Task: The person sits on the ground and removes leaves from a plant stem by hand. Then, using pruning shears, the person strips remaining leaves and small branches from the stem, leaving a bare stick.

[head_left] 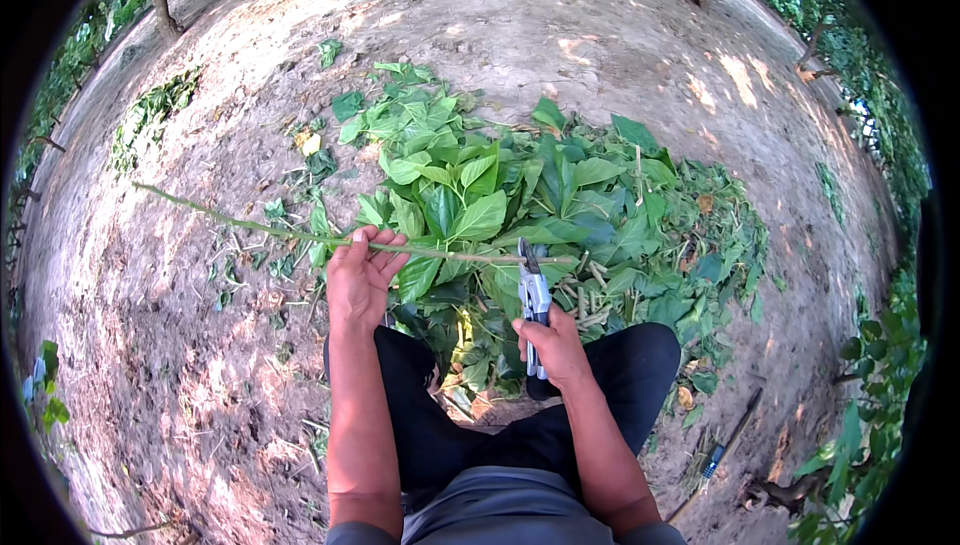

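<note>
A long, thin, leafless green stem (250,225) stretches from the left across to the middle, over a heap of green leaves (480,215). My left hand (362,270), palm up, holds the stem between thumb and fingers near its middle. In my right hand (556,348) is a pair of pruning shears (535,295) with grey-silver handles. The shears' blades are around the stem close to its right end. Several short cut stem pieces (598,295) lie among the leaves just right of the shears.
Bare, dry soil (250,345) surrounds the heap, with leaf scraps scattered on it. A smaller leaf pile (155,115) lies at far left. At lower right, a long thin pole (742,420) rests on the ground near leafy branches (860,455). Tree trunks (162,0) stand farther off.
</note>
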`<action>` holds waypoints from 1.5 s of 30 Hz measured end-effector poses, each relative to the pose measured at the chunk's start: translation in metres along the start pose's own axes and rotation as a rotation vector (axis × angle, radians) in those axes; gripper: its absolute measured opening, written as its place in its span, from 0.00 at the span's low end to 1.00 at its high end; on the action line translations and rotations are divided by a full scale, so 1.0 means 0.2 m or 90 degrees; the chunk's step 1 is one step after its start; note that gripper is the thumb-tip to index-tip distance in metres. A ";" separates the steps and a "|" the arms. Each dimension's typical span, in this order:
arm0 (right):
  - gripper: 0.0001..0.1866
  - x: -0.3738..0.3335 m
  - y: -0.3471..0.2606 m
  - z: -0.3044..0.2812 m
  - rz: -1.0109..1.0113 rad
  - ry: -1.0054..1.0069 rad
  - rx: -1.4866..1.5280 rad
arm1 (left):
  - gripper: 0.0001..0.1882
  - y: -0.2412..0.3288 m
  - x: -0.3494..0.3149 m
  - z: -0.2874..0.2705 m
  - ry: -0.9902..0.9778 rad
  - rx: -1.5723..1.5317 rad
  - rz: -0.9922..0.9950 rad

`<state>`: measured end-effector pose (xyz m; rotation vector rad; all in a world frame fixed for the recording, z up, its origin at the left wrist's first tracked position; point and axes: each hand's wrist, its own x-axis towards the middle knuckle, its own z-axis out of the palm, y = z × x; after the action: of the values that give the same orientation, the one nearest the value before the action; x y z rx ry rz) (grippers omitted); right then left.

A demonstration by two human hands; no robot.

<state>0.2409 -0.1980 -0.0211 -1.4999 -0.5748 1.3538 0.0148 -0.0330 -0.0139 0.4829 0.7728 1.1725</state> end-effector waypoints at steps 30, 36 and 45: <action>0.20 -0.07 0.00 0.06 0.026 -0.181 -0.057 | 0.11 0.01 -0.01 -0.01 -0.100 -0.064 0.027; 0.22 -0.05 0.00 0.10 0.015 -0.170 0.002 | 0.10 0.00 -0.01 0.00 -0.116 -0.051 0.013; 0.23 -0.02 -0.03 0.14 0.012 -0.148 0.039 | 0.10 0.00 -0.02 0.02 -0.152 -0.032 -0.001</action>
<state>0.2161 -0.1899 -0.0100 -1.3098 -0.6603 1.5588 0.0170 -0.0372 -0.0104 0.5682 0.5366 1.1065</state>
